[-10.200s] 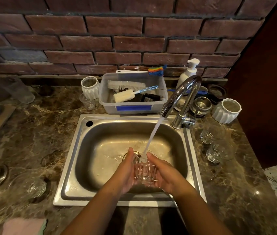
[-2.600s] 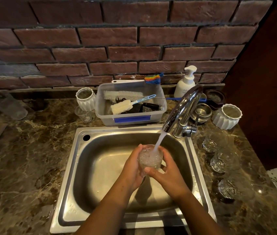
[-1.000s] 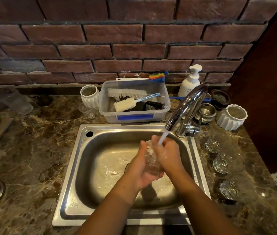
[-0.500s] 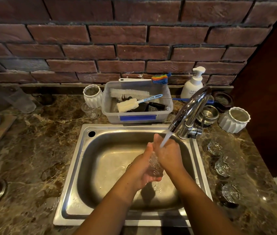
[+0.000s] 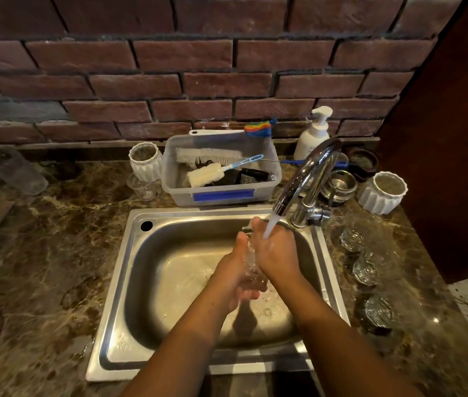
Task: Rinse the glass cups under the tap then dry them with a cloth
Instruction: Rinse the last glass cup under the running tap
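The glass cup is over the sink, clasped between the left hand, whose fingers curl under it, and the right hand, which wraps over it beneath the running tap, while other glasses stand on the desk to the right.

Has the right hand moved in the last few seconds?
Yes. The right hand has moved up toward the tap; the stream now hits it, not the glass.
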Demonstrator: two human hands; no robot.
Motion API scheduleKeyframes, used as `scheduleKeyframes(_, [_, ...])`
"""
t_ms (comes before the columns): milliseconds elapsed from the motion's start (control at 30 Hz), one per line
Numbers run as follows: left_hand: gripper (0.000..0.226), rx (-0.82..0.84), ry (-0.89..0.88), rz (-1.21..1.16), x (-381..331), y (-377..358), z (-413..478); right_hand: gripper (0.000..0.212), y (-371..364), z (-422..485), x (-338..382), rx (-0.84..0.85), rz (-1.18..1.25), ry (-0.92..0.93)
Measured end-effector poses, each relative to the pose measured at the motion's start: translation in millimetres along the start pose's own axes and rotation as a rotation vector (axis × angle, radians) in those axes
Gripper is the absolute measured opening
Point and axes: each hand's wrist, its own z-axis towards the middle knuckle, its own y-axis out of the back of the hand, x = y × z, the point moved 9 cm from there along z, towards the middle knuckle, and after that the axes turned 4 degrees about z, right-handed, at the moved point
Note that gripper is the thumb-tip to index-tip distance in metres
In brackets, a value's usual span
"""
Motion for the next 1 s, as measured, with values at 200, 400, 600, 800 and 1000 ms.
scheduleKeyframes(200, [0.063, 0.161, 0.138, -0.482, 8.1, -2.6, -2.5, 0.042, 0.6, -3.9, -14.5, -0.033, 0.389, -0.214])
scheduleKeyframes(400, [0.059, -0.007, -0.010, 0.043, -6.4, 3.7, -4.1, 0.044, -12.5, 4.8, -12.0, 0.122, -0.025, -0.104])
scheduleKeyframes(600, [0.056, 0.048, -0.032, -0.118, -8.6, 0.4, -1.6, 0.047, 1.4, 4.6, 1.6, 0.018, 0.106, -0.010])
scheduleKeyframes(800, [0.072, 0.178, 0.073, -0.462, 10.8, -2.3, 5.9, 0.042, -2.7, 1.1, -7.9, 0.021, 0.458, -0.214])
scheduleKeyframes(1000, [0.062, 0.042, -0.039, -0.019, -3.2, 1.8, 4.3, 0.040, 6.0, -3.6, 12.4, 0.061, -0.063, -0.049])
